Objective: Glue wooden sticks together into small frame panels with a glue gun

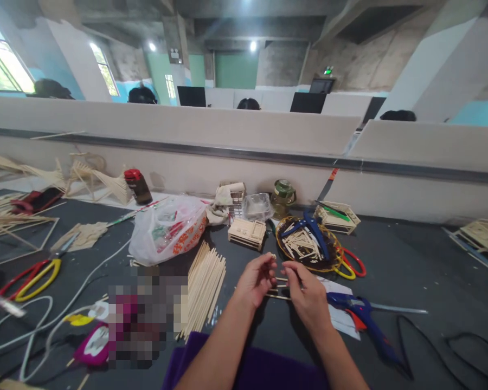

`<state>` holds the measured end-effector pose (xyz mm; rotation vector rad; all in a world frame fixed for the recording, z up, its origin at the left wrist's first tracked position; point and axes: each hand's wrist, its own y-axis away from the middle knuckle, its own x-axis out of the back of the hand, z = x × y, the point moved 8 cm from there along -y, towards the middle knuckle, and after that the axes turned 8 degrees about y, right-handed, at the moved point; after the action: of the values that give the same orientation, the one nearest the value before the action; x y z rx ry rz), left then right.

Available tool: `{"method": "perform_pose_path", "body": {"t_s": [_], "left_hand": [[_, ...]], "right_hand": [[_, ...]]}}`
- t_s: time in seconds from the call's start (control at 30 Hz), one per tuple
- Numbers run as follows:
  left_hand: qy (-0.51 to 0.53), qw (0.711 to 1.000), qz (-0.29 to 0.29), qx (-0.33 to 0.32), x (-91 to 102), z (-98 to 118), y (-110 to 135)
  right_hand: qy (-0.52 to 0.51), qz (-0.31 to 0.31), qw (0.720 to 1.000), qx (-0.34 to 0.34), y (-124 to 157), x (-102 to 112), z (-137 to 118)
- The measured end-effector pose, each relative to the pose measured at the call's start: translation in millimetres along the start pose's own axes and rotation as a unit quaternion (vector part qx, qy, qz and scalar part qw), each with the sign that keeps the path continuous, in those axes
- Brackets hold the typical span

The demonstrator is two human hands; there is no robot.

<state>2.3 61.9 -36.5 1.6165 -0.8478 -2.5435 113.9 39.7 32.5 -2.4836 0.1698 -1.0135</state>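
Just inside the near edge of the dark grey tabletop, about midway along it, the left hand [258, 280] and the right hand [308, 295] meet over a small assembly of thin pale wooden sticks [279, 288]. Both hands have their fingertips pinched shut on it, the left from its left end and the right from its right end. Which single stick each finger presses is too small to tell. The lower sticks lie flat on or just above the tabletop.

Such a piece is likely very light and stiff along each stick, yet fragile: thin wood snaps under a bend, and any joints would give way if twisted. It seems best held lightly at the ends or close to the crossings, with fingertips rather than a full grasp, and kept level.

Just left of the hands lies a fanned bundle of long pale bamboo sticks [205, 284]. Just right, a blue hot-glue gun with an orange trigger [360, 314] rests on a white sheet of paper [341, 319]. Further towards the far edge sit a round yellow wire basket of short stick offcuts [305, 246] and a small crate built of sticks [247, 233].
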Motion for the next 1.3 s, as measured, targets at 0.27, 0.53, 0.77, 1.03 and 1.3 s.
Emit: {"method": "perform_pose_path", "body": {"t_s": [0.27,0.53,0.77,1.03,1.3], "left_hand": [[0.061,0.996,0.057,0.001,15.0,5,-8],[0.029,0.999,0.004,-0.017,-2.7,-1,1],[0.042,0.998,-0.002,-0.036,-2.1,3,3],[0.022,0.999,-0.005,-0.042,-7.9,-10,4],[-0.029,0.996,0.002,-0.083,-6.0,-7,4]], "right_hand": [[-0.002,-0.061,0.997,-0.044,6,-15,1],[0.099,0.033,0.994,-0.003,3,6,-11],[0.050,0.041,0.997,0.047,1,-2,-13],[0.053,0.072,0.996,0.011,-1,1,-8],[0.087,0.047,0.995,0.021,-2,2,-14]]}}
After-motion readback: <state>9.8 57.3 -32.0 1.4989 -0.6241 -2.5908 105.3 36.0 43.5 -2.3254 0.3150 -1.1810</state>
